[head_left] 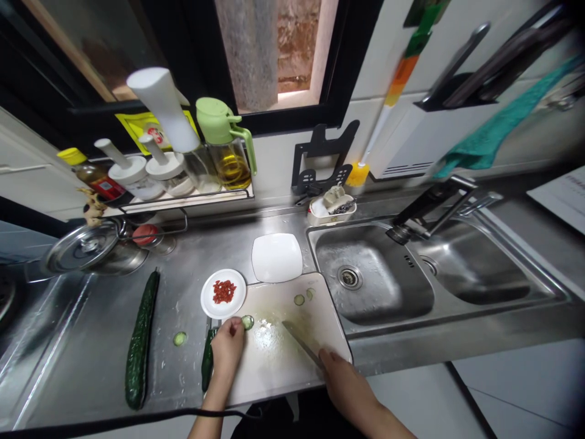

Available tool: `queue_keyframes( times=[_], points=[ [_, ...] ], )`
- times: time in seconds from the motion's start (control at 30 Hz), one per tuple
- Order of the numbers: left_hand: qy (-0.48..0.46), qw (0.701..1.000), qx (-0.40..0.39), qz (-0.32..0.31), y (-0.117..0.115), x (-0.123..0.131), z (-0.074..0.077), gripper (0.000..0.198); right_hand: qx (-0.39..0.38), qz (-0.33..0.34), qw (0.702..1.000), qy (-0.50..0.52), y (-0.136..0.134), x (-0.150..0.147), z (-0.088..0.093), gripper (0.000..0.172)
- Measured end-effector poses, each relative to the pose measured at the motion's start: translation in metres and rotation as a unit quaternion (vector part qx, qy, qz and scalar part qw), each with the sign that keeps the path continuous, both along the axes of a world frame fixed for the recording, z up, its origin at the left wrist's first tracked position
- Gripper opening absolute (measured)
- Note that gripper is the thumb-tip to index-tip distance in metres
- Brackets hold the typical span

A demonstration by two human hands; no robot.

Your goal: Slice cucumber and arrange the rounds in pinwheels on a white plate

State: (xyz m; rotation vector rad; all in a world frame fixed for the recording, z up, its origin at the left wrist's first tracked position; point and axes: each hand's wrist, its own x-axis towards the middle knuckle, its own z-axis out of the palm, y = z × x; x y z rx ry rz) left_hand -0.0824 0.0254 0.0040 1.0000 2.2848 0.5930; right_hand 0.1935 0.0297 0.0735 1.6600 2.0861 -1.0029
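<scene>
My left hand (230, 341) pinches a cucumber slice (247, 322) between thumb and fingers, at the left side of the white cutting board (256, 381). In my right hand (342, 375) is a knife (301, 343), its blade slanting up and left over the wet middle of the board. Two thin cucumber pieces, one a round slice (298, 300), lie near the board's far right corner. Beside my left wrist, a dark green long object (208, 360) lies partly hidden; its kind is unclear. A whole cucumber (141, 344) and another slice (180, 338) rest on the steel counter to the left.
Beyond the board are a small plate (208, 308) with chopped red pieces and a white square dish (276, 258). A double sink (379, 268) with a black faucet (429, 210) is at right. A seasoning rack (183, 201) and lidded pot (86, 247) stand back left.
</scene>
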Motion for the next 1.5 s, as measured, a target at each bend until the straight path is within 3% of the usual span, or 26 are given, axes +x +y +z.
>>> queue_keyframes(
  times=[0.1, 0.2, 0.37, 0.5, 0.67, 0.9, 1.13, 1.27, 1.37, 1.5],
  points=[
    [-0.006, 1.0, 0.01, -0.001, -0.001, -0.001, -0.002, 0.025, 0.073, -0.054, 0.994, 0.063, -0.004, 0.009, -0.001, 0.039],
    [-0.007, 1.0, 0.017, -0.006, -0.003, -0.002, -0.005, 0.025, 0.159, -0.099, 0.976, 0.107, -0.009, 0.016, -0.015, 0.046],
    [-0.007, 0.999, 0.041, -0.017, -0.004, -0.003, -0.007, 0.026, 0.233, -0.121, 0.963, 0.053, -0.006, 0.013, -0.047, 0.051],
    [-0.014, 0.998, 0.054, -0.024, -0.004, -0.002, -0.007, 0.027, 0.257, -0.102, 0.961, -0.007, 0.002, 0.0, -0.059, 0.053],
    [-0.019, 0.998, 0.055, -0.017, -0.005, -0.003, -0.008, 0.028, 0.248, -0.068, 0.963, -0.075, 0.008, -0.014, -0.061, 0.053],
    [-0.014, 0.998, 0.066, -0.021, -0.005, -0.004, -0.007, 0.026, 0.284, -0.034, 0.952, -0.112, 0.013, -0.02, -0.063, 0.059],
    [0.013, 0.996, 0.088, -0.025, -0.002, -0.003, 0.001, 0.026, 0.301, -0.007, 0.944, -0.135, 0.014, -0.025, -0.064, 0.054],
    [0.024, 0.994, 0.106, -0.028, 0.014, 0.002, 0.01, 0.031, 0.293, 0.001, 0.946, -0.134, 0.012, -0.023, -0.065, 0.052],
    [0.047, 0.992, 0.106, -0.051, 0.039, 0.008, 0.014, 0.037, 0.274, -0.012, 0.954, -0.123, 0.018, -0.022, -0.06, 0.047],
    [0.075, 0.992, 0.066, -0.081, 0.085, 0.021, 0.018, 0.047, 0.243, -0.013, 0.966, -0.086, 0.057, -0.023, -0.042, 0.038]
  ],
)
